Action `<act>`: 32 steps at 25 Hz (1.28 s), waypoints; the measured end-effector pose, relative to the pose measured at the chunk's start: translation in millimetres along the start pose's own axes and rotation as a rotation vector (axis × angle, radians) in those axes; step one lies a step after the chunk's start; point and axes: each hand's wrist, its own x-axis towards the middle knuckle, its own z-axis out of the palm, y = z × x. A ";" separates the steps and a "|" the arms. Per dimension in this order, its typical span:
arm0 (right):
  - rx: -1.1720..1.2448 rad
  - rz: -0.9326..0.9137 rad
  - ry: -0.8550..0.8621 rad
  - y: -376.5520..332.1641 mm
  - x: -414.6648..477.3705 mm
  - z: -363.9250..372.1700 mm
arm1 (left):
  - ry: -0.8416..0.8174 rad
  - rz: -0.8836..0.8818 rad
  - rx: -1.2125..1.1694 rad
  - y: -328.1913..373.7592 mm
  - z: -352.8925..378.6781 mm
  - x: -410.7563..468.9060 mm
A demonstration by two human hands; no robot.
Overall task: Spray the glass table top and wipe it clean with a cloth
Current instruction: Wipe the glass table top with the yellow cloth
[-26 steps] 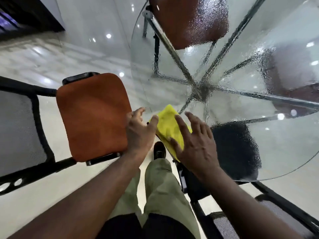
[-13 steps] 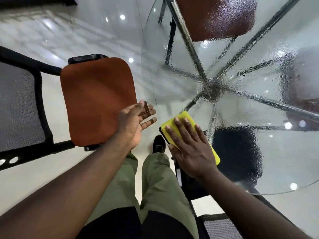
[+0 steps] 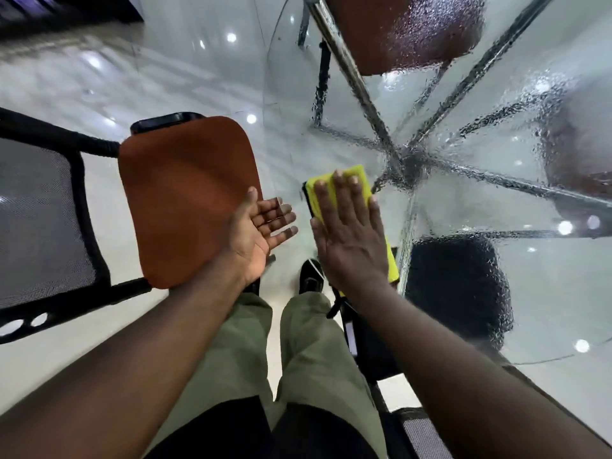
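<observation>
The round glass table top fills the right side, beaded with spray droplets over most of its surface. A folded yellow cloth lies flat on the glass near its left edge. My right hand presses on the cloth with straight, spread fingers. My left hand is held flat beside the table's left edge, palm turned to the right, fingers straight, holding nothing. No spray bottle is in view.
An orange-seated chair with a black mesh back stands at the left, close to my left hand. More chairs show through the glass: a dark red one at the top and a black one below. Chrome table legs cross under the top.
My right hand has flattened on the cloth and slid it a little along the glass. My left hand let go of the cloth's corner and opened flat beside the table edge.
</observation>
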 end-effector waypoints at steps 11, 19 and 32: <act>0.041 0.348 0.125 23.4 11.9 -0.3 | 0.195 0.631 0.752 -39.6 3.4 6.5; -0.116 0.009 0.085 102.9 40.6 -25.7 | 0.069 1.159 1.760 -32.2 -26.4 35.2; -0.121 0.092 0.118 93.4 62.3 -24.2 | -0.082 1.062 1.907 -22.6 -28.6 31.3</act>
